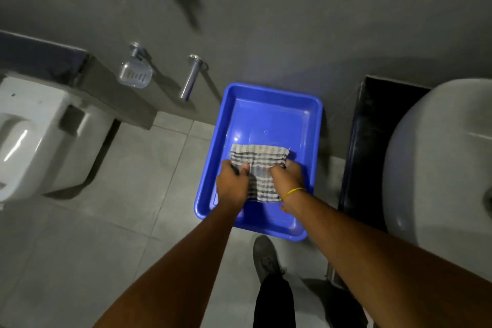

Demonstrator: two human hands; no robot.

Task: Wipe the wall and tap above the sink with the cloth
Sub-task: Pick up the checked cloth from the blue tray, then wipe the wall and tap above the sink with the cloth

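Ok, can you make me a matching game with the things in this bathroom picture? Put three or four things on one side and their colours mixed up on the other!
Things:
1. tub
2. cloth
3. wristband
4. shoe

Colours:
A. yellow
B. grey
C. blue
D. white with dark stripes

Pairs: 1-C, 2-D, 3-A, 4-B

Checked grey-and-white cloth (259,168), folded flat, spread lengthwise toward 12 o'clock, over blue tub, grey wall (292,21) at 12 o'clock, white sink (436,157) at 3 o'clock
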